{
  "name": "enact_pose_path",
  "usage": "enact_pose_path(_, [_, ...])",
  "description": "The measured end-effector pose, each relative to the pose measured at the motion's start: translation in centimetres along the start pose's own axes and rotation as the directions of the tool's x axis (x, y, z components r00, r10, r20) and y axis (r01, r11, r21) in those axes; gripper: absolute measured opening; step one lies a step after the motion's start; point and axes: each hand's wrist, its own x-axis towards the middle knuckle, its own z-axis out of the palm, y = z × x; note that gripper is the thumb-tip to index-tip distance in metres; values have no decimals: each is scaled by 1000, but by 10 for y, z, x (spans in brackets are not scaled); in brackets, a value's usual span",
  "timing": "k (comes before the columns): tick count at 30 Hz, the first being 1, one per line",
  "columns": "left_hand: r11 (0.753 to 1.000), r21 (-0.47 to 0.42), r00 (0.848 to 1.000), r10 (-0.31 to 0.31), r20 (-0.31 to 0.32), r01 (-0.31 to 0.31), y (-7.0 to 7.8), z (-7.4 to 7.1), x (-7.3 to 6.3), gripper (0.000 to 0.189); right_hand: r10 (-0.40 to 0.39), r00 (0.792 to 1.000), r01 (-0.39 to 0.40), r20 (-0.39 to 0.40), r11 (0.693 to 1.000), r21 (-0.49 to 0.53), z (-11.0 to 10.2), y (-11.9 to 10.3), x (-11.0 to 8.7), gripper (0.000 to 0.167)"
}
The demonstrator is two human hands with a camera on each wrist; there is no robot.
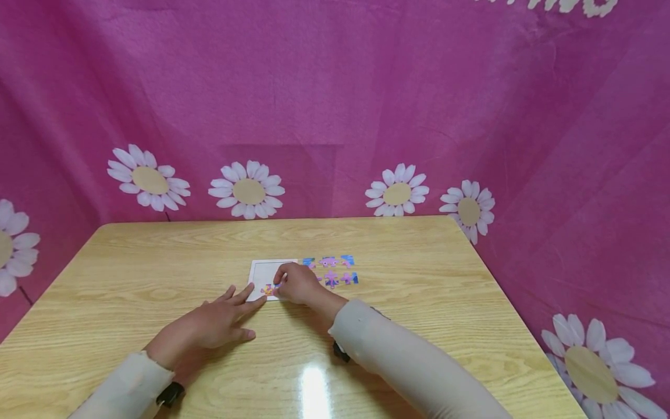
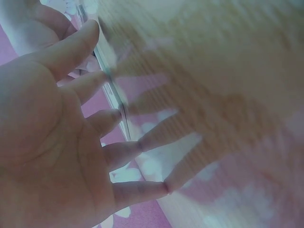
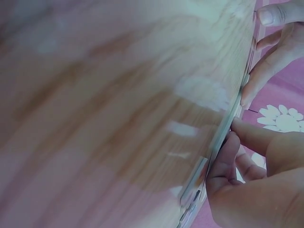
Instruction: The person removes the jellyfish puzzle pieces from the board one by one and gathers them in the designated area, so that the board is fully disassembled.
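Note:
A white puzzle tray (image 1: 268, 266) with a thin inner outline lies flat on the table. At its front edge sits an orange and pink puzzle piece (image 1: 268, 290). My left hand (image 1: 220, 320) is spread palm down, index and middle fingertips at the tray's left front corner; its straight fingers (image 2: 137, 192) also show in the left wrist view. My right hand (image 1: 299, 284) reaches over the tray with thumb and fingers pinched at a puzzle piece beside the first one, mostly hidden by the fingers. In the right wrist view the curled right hand (image 3: 261, 175) is low against the tray.
Loose pink and blue puzzle pieces (image 1: 331, 279) lie in two rows right of the tray, partly behind the right hand. The wooden table (image 1: 408, 267) reflects a bright light near its front. A magenta curtain (image 1: 324, 105) with white daisies hangs behind and beside it.

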Motion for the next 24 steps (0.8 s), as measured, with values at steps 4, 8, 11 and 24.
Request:
enact_pose_path(4, [1000,0,1000,7,-5,-7,0,0,0,69,9,1000,-9,2,1000,-2,0,-1,0,14])
enact_pose_path(8, [1000,8,1000,21,-15,-21,0,-1,-1,70,14,1000,-14,9,1000,9,0,-1,0,16])
enact_pose_path(11, [1000,9,1000,21,-17,-21,0,-2,-1,70,19,1000,-19,13,999,28,0,-1,1,17])
enact_pose_path(24, [1000,8,1000,10,-10,-10,-1,0,0,70,81,997,-83,16,971,226,-1,0,3,16])
